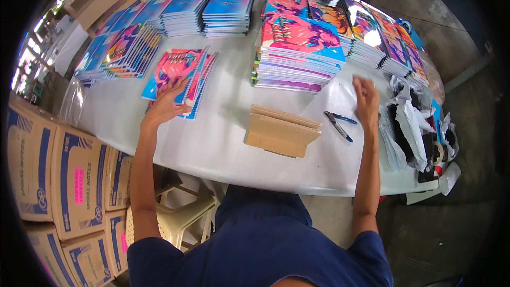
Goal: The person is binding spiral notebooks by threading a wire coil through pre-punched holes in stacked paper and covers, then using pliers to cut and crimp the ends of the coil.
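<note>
My left hand lies on a small pile of spiral notebooks with pink and blue illustrated covers, its fingers spread over the top cover. The notebooks beneath are fanned slightly out of line. Over the right part of the table, my right hand is closed with its fingers curled; whatever may be between them is hidden. Just left of that wrist lie blue-handled pliers. A folded brown cardboard piece stands on the table between my hands.
A tall notebook stack rises beyond the cardboard, with more stacks behind it. Blue-covered stacks line the far left. Crumpled wrapping crowds the right edge. Cartons and a cream plastic chair stand at the lower left.
</note>
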Motion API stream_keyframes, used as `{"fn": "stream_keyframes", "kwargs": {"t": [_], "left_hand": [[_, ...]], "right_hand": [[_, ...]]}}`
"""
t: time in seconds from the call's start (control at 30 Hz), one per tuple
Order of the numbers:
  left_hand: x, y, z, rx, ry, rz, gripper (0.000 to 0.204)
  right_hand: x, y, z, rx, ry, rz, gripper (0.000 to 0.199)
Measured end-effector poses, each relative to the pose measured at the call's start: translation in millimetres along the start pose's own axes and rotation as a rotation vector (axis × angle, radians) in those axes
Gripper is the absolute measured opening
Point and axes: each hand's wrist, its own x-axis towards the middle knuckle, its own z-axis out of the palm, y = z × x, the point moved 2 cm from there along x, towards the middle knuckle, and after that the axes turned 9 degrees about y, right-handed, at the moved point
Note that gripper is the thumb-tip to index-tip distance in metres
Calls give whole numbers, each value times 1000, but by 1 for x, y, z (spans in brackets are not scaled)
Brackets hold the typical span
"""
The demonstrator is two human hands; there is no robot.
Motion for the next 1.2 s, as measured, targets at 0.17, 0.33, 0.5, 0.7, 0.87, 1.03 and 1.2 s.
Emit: {"fn": "stream_keyframes", "kwargs": {"t": [0.17,0.33,0.5,0.7,0.87,1.03,1.2], "left_hand": [[21,38,6,-65,250,126,77],[36,111,6,-311,308,156,68],[56,188,-2,-1012,244,94,73],[54,259,-43,-1323,277,-73,55],[21,215,-45,-1216,488,-93,25],[-7,168,-44,-1269,256,93,36],[9,159,-9,-1270,31,240,42]], "right_hand": [[92,-35,41,-31,-229,327,49],[116,-21,47,-53,-393,414,46],[107,-81,36,-147,2,2,33],[-9,-225,52,-132,303,-770,24],[-47,-238,70,172,-111,-837,49],[-24,-154,43,557,-28,-95,73],[-58,-105,1,570,-408,349,31]]}}
